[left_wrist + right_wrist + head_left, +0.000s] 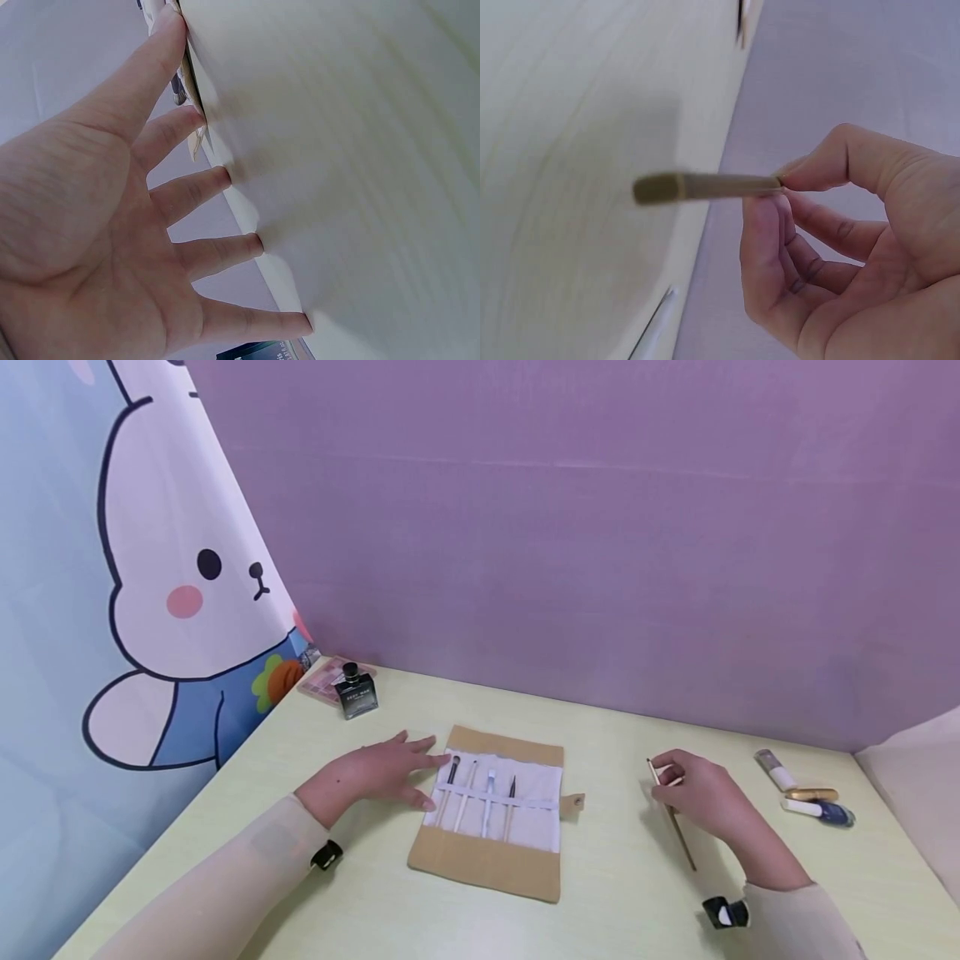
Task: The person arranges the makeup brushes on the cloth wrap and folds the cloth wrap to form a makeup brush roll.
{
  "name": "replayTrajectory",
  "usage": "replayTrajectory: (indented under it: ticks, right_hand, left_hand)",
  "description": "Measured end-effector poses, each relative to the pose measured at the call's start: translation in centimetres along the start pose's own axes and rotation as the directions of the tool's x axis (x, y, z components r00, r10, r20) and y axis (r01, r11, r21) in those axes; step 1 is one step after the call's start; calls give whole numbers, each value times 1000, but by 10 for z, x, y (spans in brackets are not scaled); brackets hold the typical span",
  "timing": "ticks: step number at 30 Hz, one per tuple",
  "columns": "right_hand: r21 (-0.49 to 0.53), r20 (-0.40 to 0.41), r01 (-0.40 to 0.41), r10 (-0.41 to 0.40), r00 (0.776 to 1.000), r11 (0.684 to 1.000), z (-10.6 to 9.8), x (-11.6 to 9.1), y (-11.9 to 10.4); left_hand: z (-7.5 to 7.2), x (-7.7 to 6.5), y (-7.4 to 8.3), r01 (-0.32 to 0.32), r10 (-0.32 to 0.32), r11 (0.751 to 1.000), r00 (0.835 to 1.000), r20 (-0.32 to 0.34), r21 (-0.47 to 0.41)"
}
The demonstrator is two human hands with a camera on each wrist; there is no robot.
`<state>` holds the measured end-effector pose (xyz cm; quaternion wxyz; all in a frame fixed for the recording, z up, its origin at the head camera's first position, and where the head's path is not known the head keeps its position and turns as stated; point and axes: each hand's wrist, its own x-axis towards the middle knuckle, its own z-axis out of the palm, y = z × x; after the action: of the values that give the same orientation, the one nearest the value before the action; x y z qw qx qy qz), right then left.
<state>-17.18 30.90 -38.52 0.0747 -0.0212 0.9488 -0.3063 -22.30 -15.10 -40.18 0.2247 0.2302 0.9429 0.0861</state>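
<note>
In the head view a tan fabric brush roll (487, 868) lies unrolled in the middle of the table, with several slim makeup brushes (488, 802) tucked under its pale strap. My left hand (378, 774) has its fingers spread, thumb and forefinger at the roll's left edge. The other left fingertips rest on the table in the left wrist view. To the right of the roll, my right hand (699, 789) pinches a slender brown makeup brush (682, 839) between thumb and fingers. One end of this brush points toward the camera in the right wrist view, blurred.
A dark square perfume bottle (357, 695) stands at the back left, in front of a pink palette (322, 681). At the right lie a white-and-clear tube (774, 770), a gold tube (812, 794) and a blue bottle with a white cap (834, 812). A purple cloth (570, 543) hangs behind the table.
</note>
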Motion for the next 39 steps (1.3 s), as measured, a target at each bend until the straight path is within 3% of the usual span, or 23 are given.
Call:
replayTrajectory:
  ticks: [8, 21, 32, 39]
  right_hand:
    - [137, -6, 32, -31, 999, 990, 3, -11, -22]
    - [233, -49, 153, -146, 988, 960, 8, -15, -59]
    - [370, -119, 239, -210, 970, 897, 16, -5, -88]
    - [377, -132, 312, -283, 950, 872, 36, 11, -104]
  left_hand:
    - [0, -1, 0, -8, 8, 1000, 1000, -4, 3]
    - [0, -2, 0, -19, 19, 1000, 1000, -10, -1]
    - [0, -3, 0, -12, 12, 1000, 1000, -11, -1]
    - [0, -3, 1, -9, 9, 1000, 1000, -14, -7]
